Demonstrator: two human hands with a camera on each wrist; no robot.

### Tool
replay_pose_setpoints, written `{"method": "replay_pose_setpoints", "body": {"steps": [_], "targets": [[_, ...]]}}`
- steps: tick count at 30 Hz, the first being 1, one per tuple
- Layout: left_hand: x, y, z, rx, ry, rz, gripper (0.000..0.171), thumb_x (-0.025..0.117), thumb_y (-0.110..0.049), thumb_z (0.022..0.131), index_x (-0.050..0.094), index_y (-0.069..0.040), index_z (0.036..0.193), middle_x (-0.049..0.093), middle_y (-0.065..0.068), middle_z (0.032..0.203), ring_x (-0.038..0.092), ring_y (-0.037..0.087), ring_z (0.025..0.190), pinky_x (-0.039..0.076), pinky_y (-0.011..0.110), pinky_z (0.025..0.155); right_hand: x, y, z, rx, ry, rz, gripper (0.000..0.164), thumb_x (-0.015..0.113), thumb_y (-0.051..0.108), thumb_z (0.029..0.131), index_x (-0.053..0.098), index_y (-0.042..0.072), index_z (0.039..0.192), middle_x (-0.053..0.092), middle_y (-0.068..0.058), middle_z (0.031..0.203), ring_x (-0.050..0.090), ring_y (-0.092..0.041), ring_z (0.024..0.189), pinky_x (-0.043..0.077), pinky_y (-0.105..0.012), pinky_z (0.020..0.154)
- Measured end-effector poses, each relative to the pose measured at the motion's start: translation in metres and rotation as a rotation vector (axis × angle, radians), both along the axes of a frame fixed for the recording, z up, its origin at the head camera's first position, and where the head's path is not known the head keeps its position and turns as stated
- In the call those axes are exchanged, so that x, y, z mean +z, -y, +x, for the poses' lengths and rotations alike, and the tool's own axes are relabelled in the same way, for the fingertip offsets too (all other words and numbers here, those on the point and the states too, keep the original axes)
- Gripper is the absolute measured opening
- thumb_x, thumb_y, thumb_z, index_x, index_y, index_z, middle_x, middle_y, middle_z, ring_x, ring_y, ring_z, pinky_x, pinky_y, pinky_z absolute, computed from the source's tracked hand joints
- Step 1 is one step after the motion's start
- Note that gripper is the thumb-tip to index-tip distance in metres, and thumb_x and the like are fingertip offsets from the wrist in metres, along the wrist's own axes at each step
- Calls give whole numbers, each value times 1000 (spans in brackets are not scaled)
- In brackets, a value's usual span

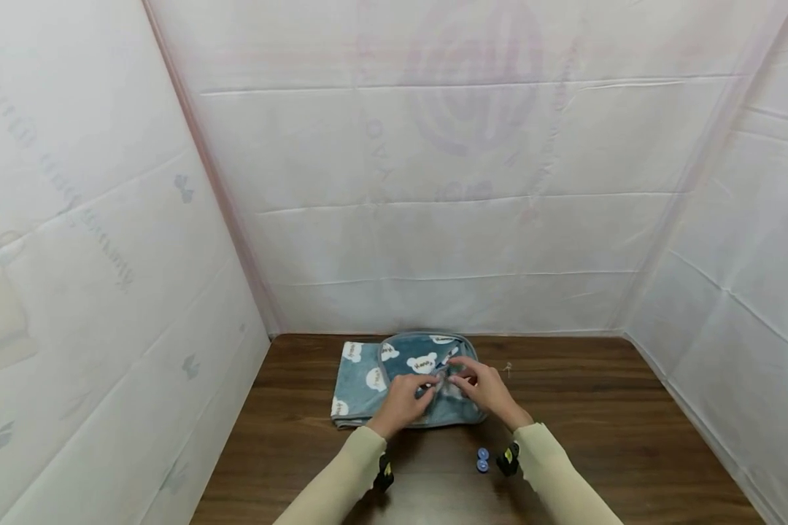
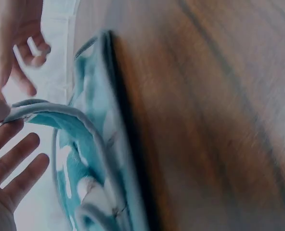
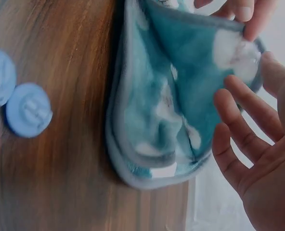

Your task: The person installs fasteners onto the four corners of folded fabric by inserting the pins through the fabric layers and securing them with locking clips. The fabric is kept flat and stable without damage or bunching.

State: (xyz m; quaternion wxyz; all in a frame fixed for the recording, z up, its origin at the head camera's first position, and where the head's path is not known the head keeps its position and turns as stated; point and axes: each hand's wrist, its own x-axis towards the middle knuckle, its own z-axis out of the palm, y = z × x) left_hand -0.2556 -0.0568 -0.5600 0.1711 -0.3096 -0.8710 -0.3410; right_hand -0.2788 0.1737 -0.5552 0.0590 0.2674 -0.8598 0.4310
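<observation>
A folded teal fleece blanket [image 1: 361, 372] with grey piping and white bear-head prints lies on the table, part of it folded over and raised. My left hand [image 1: 403, 397] pinches the raised piped edge between thumb and index finger, the other fingers spread. Across from it, my right hand [image 1: 489, 390] has its fingers extended and apart. Its thumb tip [image 3: 268, 60] is right at the blanket edge, beside a shiny, clear-looking spot on a white print. Two round blue pieces [image 3: 29, 109] with raised tops sit side by side on the table, nearer me.
The brown wooden table [image 1: 597, 423] has visible grain. White sheeting [image 1: 433, 240] encloses its back and sides. Black bands [image 1: 508, 459] with yellow labels are at both wrists, below pale sleeves [image 1: 558, 467].
</observation>
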Motion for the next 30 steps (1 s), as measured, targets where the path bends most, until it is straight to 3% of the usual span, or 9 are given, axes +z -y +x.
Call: {"method": "replay_pose_setpoints", "body": {"steps": [4, 9, 12, 16, 20, 23, 25, 27, 30], "targets": [[5, 13, -7, 40, -22, 46, 23, 71, -7, 97, 76, -4, 118, 77, 7, 90, 23, -5, 41, 29, 17, 46, -2, -8, 3, -32, -2, -16, 34, 70, 15, 99, 66, 7, 132, 76, -9, 95, 70, -26, 70, 54, -28, 60], [8, 32, -15, 115, 54, 99, 29, 69, -10, 99, 71, -4, 128, 76, 8, 92, 26, -4, 35, 29, 18, 38, -7, -17, 6, -67, 11, 6, 26, 69, 15, 100, 70, 9, 125, 75, -4, 91, 66, -15, 68, 53, -27, 60], [9, 43, -19, 167, 96, 114, 34, 69, -11, 99, 68, -4, 132, 69, 7, 68, 20, -3, 33, 26, 18, 36, -10, -21, 8, -78, 19, 18, 23, 69, 14, 100, 72, 6, 120, 74, -3, 89, 63, -10, 68, 52, -27, 60], [8, 55, -22, 201, 129, 94, 42, 70, -11, 98, 63, -1, 138, 51, 6, 55, 14, -1, 34, 23, 20, 37, -13, -24, 9, -102, 39, 31, 20, 70, 15, 99, 74, 3, 116, 74, -2, 88, 63, -8, 71, 53, -27, 62], [5, 64, -25, 206, 138, 48, 49, 72, -15, 97, 59, 2, 141, 64, 13, 74, 27, 5, 38, 39, 30, 43, -15, -26, 11, -117, 64, 41, 19, 68, 15, 100, 75, 3, 113, 74, -3, 88, 67, -12, 73, 53, -27, 63], [1, 69, -27, 211, 138, 8, 54, 73, -19, 97, 55, 4, 142, 71, 22, 109, 51, 17, 49, 55, 44, 62, -17, -27, 11, -115, 87, 43, 19, 68, 15, 101, 74, 3, 113, 75, -4, 89, 68, -15, 75, 53, -27, 64], [-2, 72, -27, 212, 161, -11, 58, 71, -22, 98, 52, 4, 145, 66, 25, 128, 68, 28, 74, 57, 52, 80, -19, -28, 11, -111, 99, 45, 19, 68, 15, 101, 74, 3, 113, 76, -4, 90, 69, -15, 76, 53, -27, 64], [-4, 74, -28, 213, 194, -28, 60, 68, -25, 100, 48, 3, 149, 56, 26, 143, 69, 38, 102, 54, 56, 93, -20, -29, 10, -109, 107, 47, 19, 67, 16, 101, 74, 3, 114, 76, -3, 91, 69, -14, 76, 53, -26, 63], [-8, 74, -29, 221, 246, -57, 66, 63, -31, 103, 40, 3, 155, 46, 26, 154, 52, 44, 133, 45, 59, 106, -22, -31, 11, -111, 119, 48, 19, 67, 16, 101, 74, 4, 113, 76, -2, 91, 68, -12, 76, 52, -26, 62]]}}
